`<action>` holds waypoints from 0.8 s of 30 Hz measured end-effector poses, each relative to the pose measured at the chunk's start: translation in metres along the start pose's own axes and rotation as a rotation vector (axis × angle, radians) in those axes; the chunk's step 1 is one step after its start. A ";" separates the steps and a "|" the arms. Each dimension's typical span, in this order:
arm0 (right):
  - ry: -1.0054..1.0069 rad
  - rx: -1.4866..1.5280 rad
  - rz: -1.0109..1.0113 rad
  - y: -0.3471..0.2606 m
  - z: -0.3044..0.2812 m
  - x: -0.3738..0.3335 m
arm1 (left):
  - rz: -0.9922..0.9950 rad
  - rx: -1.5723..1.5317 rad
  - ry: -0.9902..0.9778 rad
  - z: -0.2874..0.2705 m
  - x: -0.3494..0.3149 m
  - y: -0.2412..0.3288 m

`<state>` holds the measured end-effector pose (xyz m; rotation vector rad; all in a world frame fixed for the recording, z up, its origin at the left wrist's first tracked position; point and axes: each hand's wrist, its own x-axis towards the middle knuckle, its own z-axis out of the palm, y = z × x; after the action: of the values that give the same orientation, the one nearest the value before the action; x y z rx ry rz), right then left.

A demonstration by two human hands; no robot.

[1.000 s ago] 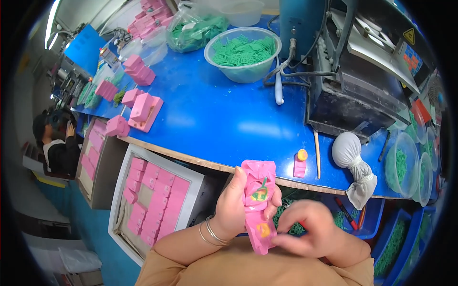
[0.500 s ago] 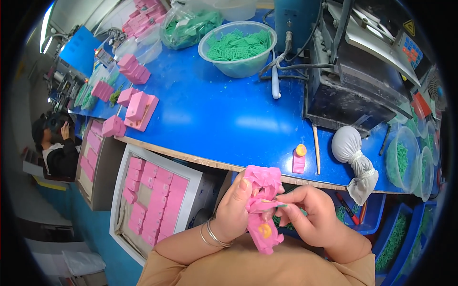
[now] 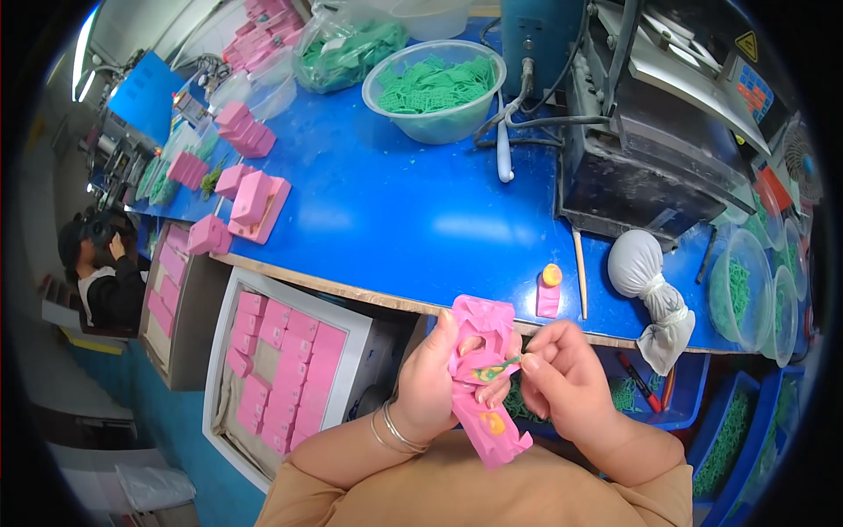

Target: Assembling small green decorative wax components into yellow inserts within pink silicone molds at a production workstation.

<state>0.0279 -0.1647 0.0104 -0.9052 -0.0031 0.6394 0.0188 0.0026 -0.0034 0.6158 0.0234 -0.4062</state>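
My left hand (image 3: pixel 426 379) is wrapped round a soft pink rubber mould (image 3: pixel 481 320), held over the table's front edge. The mould is parted, its lower flap hanging down with a yellow patch on it. A thin green piece (image 3: pixel 499 369), like those in the bowl, lies partly within the parted mould, over another yellowish spot. My right hand (image 3: pixel 569 386) pinches the outer end of this green piece between thumb and fingers. Beyond the hands, a small pink block with a yellow top (image 3: pixel 550 292) stands on the blue table.
A wooden stick (image 3: pixel 580 274) and a tied grey cloth bag (image 3: pixel 638 263) lie at right, before a dark machine (image 3: pixel 650 176). A bowl (image 3: pixel 379 101) of green pieces stands at the back. Pink moulds (image 3: pixel 290 373) fill a tray at left. Blue bins (image 3: pixel 689 404) are below the edge.
The mould's folds have spread wider, showing the green piece more plainly. My right hand has shifted slightly and now pinches that piece's end. The lower flap has swung a little right.
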 end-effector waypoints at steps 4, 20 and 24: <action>-0.051 -0.532 -0.345 -0.012 0.003 0.002 | 0.030 0.332 0.065 0.006 -0.005 -0.004; -0.154 -1.569 -1.187 -0.015 0.018 -0.010 | 0.230 1.184 -0.078 0.006 -0.002 0.002; -0.092 -1.469 -1.095 -0.020 0.019 -0.005 | 0.332 1.237 -0.053 0.004 -0.002 0.001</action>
<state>0.0291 -0.1628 0.0382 -2.0085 -1.0975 -0.5147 0.0166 0.0020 0.0004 1.7959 -0.4046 -0.0667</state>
